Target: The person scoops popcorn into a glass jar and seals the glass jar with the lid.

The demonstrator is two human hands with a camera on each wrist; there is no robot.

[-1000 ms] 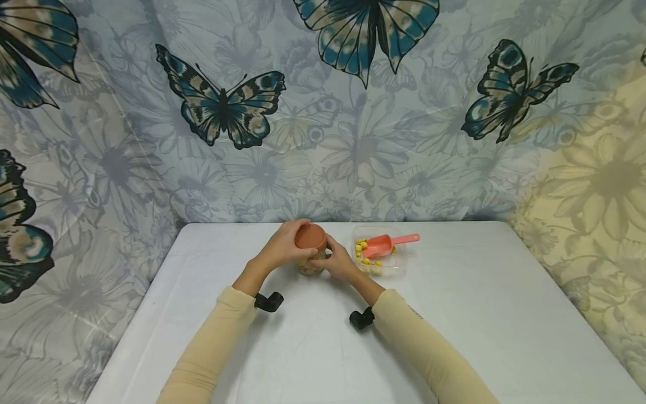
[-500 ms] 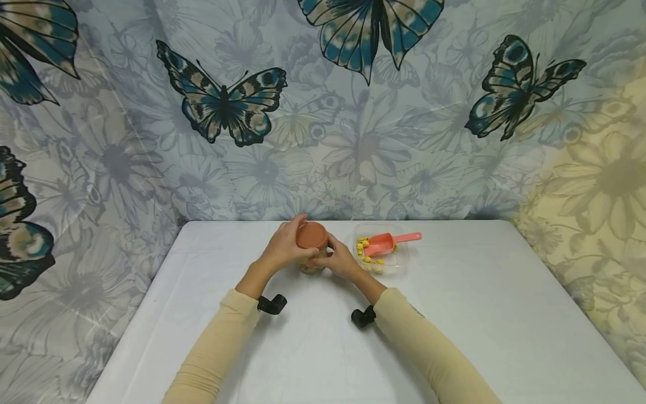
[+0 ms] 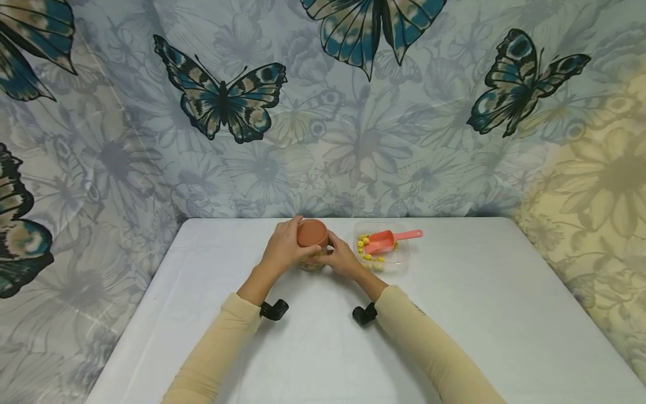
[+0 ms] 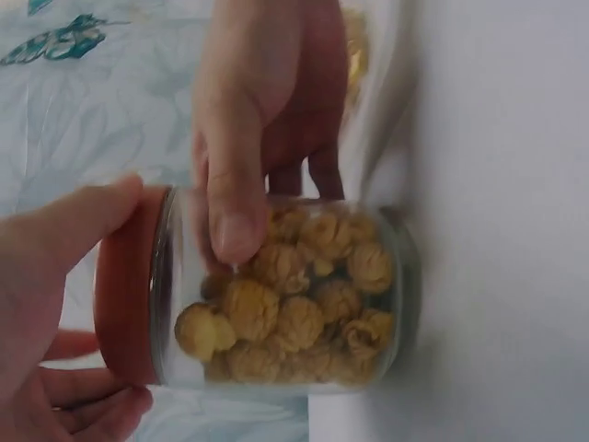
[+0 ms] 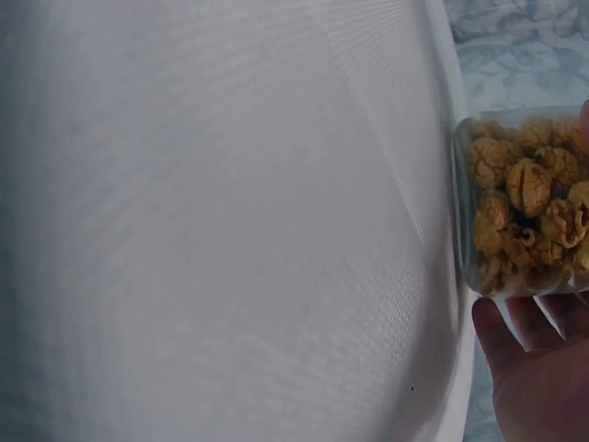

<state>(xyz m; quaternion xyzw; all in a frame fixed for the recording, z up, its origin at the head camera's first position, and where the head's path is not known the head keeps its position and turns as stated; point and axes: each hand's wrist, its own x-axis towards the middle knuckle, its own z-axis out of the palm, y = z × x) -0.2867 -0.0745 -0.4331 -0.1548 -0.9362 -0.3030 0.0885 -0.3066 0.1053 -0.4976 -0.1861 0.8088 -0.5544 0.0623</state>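
Observation:
A clear glass jar (image 4: 294,322) of caramel popcorn stands on the white table, topped by a reddish-brown lid (image 3: 312,233). My left hand (image 3: 284,245) grips the lid, thumb at the near side and fingers round the far side. Lower down, my right hand (image 3: 342,259) holds the glass body, its thumb across the front in the left wrist view. In the right wrist view the jar's base meets the tabletop, with right-hand fingers (image 5: 529,327) along its side. The lid sits level over the jar mouth.
Right of the jar is a clear plastic tub (image 3: 398,264) with several yellow popcorn pieces (image 3: 368,257). A coral scoop (image 3: 382,242) lies in it, handle sticking out over the right rim. Behind the table (image 3: 454,314) hangs a butterfly-print cloth (image 3: 363,151).
My left hand has turned slightly on the lid, fingertips shifting left and thumb right. The right hand keeps its hold on the jar. The head view has tilted a little.

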